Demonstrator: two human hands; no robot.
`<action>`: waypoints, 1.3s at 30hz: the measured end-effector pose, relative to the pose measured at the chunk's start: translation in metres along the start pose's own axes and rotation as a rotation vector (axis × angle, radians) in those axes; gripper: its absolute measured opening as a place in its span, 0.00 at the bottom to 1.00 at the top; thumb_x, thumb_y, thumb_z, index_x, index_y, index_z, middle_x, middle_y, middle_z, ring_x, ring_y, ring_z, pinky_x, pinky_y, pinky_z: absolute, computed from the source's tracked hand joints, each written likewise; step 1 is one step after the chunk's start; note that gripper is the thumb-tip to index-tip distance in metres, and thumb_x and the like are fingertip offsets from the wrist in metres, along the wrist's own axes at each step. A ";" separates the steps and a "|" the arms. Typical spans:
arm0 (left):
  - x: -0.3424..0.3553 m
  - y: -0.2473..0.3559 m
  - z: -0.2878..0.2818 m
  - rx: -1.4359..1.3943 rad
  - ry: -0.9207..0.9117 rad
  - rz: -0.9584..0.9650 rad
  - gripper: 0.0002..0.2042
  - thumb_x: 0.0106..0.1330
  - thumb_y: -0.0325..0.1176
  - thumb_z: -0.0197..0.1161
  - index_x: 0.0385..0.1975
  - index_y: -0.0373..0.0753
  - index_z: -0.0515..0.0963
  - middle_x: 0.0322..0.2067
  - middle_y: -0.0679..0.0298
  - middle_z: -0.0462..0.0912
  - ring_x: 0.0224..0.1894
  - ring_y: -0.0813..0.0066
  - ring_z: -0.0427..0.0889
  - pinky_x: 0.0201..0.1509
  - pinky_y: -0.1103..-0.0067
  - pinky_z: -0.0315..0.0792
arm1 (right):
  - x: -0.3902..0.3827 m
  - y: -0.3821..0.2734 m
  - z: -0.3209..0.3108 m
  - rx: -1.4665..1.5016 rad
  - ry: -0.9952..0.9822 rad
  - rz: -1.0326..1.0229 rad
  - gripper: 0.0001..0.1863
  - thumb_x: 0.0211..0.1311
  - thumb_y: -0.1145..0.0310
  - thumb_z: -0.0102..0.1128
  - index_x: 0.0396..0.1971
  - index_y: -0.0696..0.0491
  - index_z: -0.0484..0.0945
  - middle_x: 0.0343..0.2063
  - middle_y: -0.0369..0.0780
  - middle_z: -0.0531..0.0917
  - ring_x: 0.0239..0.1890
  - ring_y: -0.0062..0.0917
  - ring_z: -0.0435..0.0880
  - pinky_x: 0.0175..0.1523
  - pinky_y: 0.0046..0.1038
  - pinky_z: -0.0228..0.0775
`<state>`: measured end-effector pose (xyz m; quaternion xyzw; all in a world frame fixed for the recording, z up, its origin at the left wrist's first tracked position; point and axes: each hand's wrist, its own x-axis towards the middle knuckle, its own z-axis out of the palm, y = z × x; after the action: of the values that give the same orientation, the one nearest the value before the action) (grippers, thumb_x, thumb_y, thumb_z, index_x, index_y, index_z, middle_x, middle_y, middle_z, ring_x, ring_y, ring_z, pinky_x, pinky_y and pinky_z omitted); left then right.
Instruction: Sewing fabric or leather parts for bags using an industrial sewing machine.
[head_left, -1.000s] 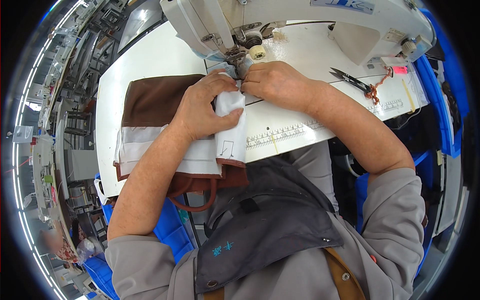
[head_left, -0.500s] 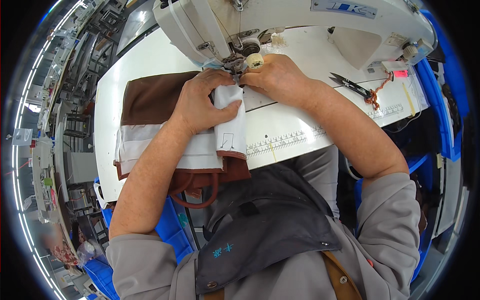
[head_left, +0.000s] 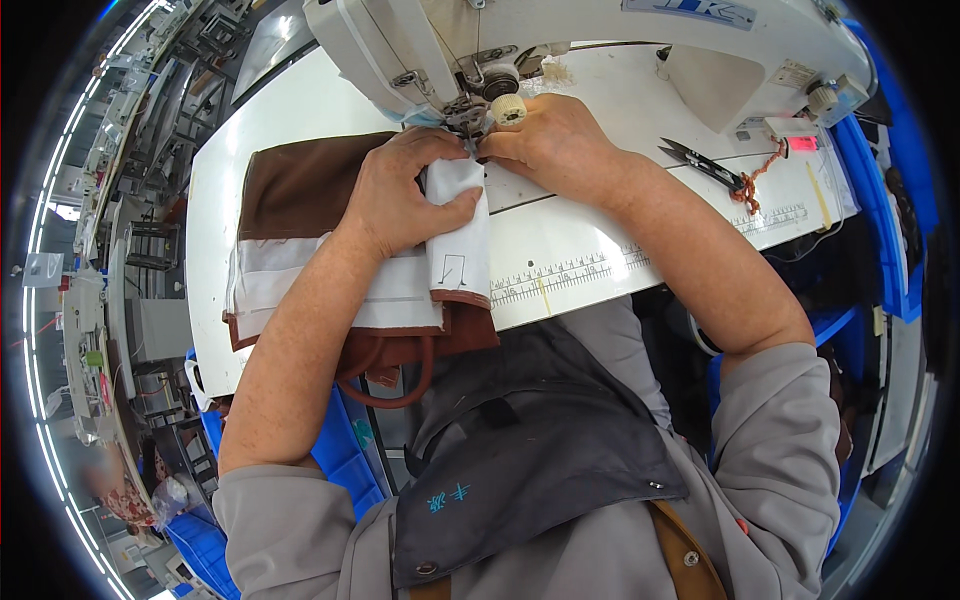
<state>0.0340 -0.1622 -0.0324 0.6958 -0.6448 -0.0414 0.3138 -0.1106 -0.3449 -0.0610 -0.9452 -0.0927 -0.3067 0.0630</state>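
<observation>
I read the left hand (head_left: 405, 195) half-open, pinning brown-and-white fabric (head_left: 310, 190) at 10 o'clock, right hand (head_left: 550, 145) curled at 12 by the sewing machine (head_left: 570, 35), grip hidden; I'd hold the edge flat, fingertips off the needle.

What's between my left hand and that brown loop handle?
White cloth, then brown cloth, lies between your left hand and the loop handle, as the head view shows.

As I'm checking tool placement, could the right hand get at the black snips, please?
Probably yes: the black snips lie uncovered on the white tabletop, right of the right hand, with bare tabletop between.
</observation>
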 end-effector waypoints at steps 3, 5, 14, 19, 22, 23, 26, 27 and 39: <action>0.000 0.002 -0.001 0.009 0.007 0.004 0.17 0.47 0.30 0.73 0.39 0.33 0.83 0.44 0.54 0.86 0.48 0.61 0.85 0.57 0.72 0.76 | 0.000 -0.001 0.001 -0.019 0.005 0.016 0.06 0.53 0.66 0.64 0.31 0.46 0.86 0.27 0.32 0.84 0.38 0.26 0.84 0.39 0.33 0.77; 0.000 0.001 -0.001 0.008 0.016 0.006 0.17 0.48 0.30 0.73 0.38 0.33 0.83 0.44 0.54 0.86 0.48 0.61 0.85 0.57 0.72 0.76 | 0.000 -0.001 0.001 -0.042 -0.004 0.006 0.06 0.54 0.65 0.64 0.31 0.46 0.86 0.27 0.31 0.84 0.38 0.26 0.84 0.39 0.33 0.77; 0.002 -0.003 0.002 0.021 0.035 0.003 0.17 0.47 0.30 0.74 0.39 0.35 0.83 0.43 0.55 0.86 0.48 0.61 0.86 0.56 0.72 0.77 | -0.001 -0.002 0.001 -0.049 -0.012 0.063 0.07 0.54 0.65 0.64 0.32 0.45 0.87 0.27 0.31 0.85 0.39 0.25 0.84 0.38 0.33 0.78; 0.001 -0.004 0.002 0.017 0.040 0.007 0.17 0.47 0.30 0.74 0.39 0.35 0.83 0.43 0.55 0.86 0.48 0.61 0.86 0.56 0.72 0.77 | -0.004 0.000 -0.003 0.063 0.043 0.089 0.07 0.55 0.65 0.64 0.33 0.46 0.87 0.28 0.35 0.85 0.35 0.28 0.84 0.38 0.34 0.77; 0.001 -0.003 0.001 0.017 0.036 -0.003 0.17 0.47 0.30 0.74 0.39 0.35 0.83 0.43 0.55 0.86 0.47 0.61 0.85 0.56 0.72 0.77 | -0.002 0.001 -0.008 0.380 0.085 0.353 0.10 0.62 0.60 0.61 0.35 0.49 0.85 0.30 0.38 0.86 0.33 0.28 0.83 0.39 0.33 0.76; 0.001 -0.003 0.001 0.017 0.032 -0.007 0.17 0.47 0.30 0.74 0.39 0.35 0.83 0.43 0.55 0.86 0.47 0.61 0.85 0.56 0.72 0.77 | -0.001 0.001 -0.010 0.635 0.140 0.548 0.14 0.66 0.57 0.59 0.37 0.52 0.84 0.30 0.39 0.86 0.31 0.27 0.83 0.40 0.31 0.76; 0.001 -0.002 0.003 0.003 0.032 -0.008 0.17 0.48 0.30 0.74 0.39 0.34 0.83 0.43 0.55 0.86 0.47 0.61 0.85 0.56 0.72 0.77 | 0.000 0.004 -0.004 0.837 0.310 0.600 0.22 0.74 0.51 0.51 0.40 0.57 0.82 0.32 0.38 0.86 0.31 0.22 0.81 0.42 0.27 0.75; 0.002 -0.002 0.002 0.003 0.031 -0.007 0.17 0.48 0.30 0.74 0.39 0.34 0.83 0.43 0.55 0.86 0.47 0.61 0.85 0.56 0.72 0.77 | 0.000 0.006 -0.003 0.837 0.311 0.601 0.22 0.74 0.51 0.51 0.40 0.57 0.82 0.32 0.38 0.86 0.31 0.22 0.81 0.42 0.27 0.75; 0.000 0.002 0.003 0.009 0.019 0.001 0.16 0.48 0.30 0.73 0.39 0.34 0.83 0.43 0.55 0.86 0.48 0.61 0.85 0.57 0.72 0.76 | 0.004 0.007 -0.006 0.944 0.338 0.671 0.22 0.77 0.51 0.49 0.38 0.56 0.81 0.29 0.32 0.80 0.30 0.15 0.76 0.41 0.18 0.65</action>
<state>0.0308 -0.1634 -0.0335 0.6972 -0.6424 -0.0317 0.3165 -0.1096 -0.3523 -0.0538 -0.7310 0.0958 -0.3417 0.5828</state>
